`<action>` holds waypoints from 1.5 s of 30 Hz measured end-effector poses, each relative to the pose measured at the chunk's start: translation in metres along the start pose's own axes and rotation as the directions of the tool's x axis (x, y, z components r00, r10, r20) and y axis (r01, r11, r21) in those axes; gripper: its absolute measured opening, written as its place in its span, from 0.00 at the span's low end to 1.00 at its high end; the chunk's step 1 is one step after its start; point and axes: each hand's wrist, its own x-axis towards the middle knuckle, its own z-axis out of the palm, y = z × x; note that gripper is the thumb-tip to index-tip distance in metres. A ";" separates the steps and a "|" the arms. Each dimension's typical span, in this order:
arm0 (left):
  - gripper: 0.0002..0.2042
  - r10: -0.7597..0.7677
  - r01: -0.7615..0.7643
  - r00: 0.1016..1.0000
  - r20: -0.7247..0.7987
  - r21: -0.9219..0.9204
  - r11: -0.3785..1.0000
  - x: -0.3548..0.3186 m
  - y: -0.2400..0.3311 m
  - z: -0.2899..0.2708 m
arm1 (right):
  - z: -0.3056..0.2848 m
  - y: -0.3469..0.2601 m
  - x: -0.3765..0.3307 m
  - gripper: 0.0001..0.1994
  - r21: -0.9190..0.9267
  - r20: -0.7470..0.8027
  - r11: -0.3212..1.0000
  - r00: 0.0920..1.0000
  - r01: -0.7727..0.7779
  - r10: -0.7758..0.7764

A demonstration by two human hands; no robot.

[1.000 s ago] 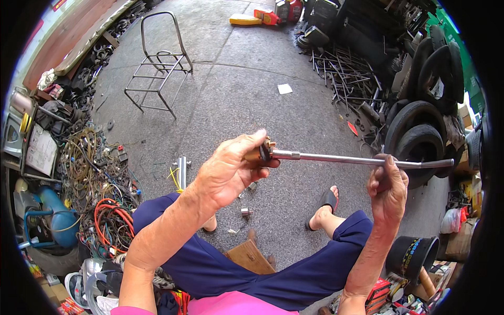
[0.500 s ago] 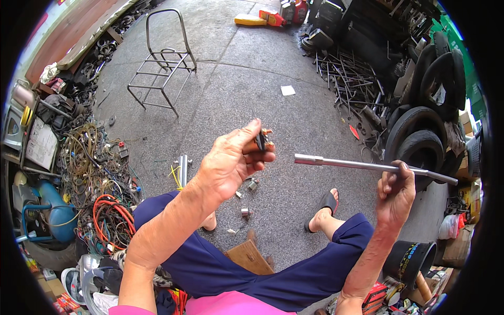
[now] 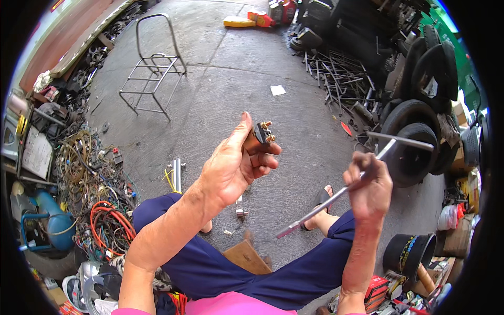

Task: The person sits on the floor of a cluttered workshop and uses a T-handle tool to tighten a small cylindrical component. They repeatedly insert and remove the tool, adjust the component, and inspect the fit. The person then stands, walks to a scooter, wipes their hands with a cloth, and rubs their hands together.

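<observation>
My left hand (image 3: 224, 167) is closed around a small copper-coloured cylinder with a black cap and brass threaded terminals, which looks like a starter solenoid (image 3: 257, 137). Its terminals point to the right. In my right hand (image 3: 371, 188) is a T-handle socket wrench (image 3: 317, 209), gripped below its crossbar. The wrench slants, with its socket end low and toward the middle and its crossbar up at the right. Below my left hand, a small metal part (image 3: 241, 213) lies on the floor.
Between my feet is a wooden board (image 3: 247, 257). A bare metal chair frame (image 3: 153, 79) stands ahead on the left. Tangled wires (image 3: 94, 178) lie along the left side. Tyres (image 3: 412, 149) and a heap of metal rods (image 3: 338, 79) line the right, with a black bucket (image 3: 409, 257) nearer.
The wrench has swung from nearly level to a steep slant, its socket end dropping and its crossbar rising. My left hand has turned the solenoid slightly, showing more of its terminals.
</observation>
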 end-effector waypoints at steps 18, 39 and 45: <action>0.20 -0.163 0.127 0.969 0.186 0.193 0.973 0.007 -0.038 0.033 | 0.022 0.042 -0.004 0.09 -0.297 -0.028 0.949 0.994 -0.106 0.103; 0.20 -0.151 0.115 0.966 0.209 0.176 0.978 0.007 -0.036 0.031 | 0.022 0.036 -0.007 0.11 -0.234 0.014 0.963 0.990 -0.131 0.139; 0.21 -0.144 0.105 0.967 0.209 0.187 0.977 0.007 -0.036 0.031 | 0.020 0.039 -0.006 0.10 -0.318 -0.047 0.938 0.991 -0.134 0.126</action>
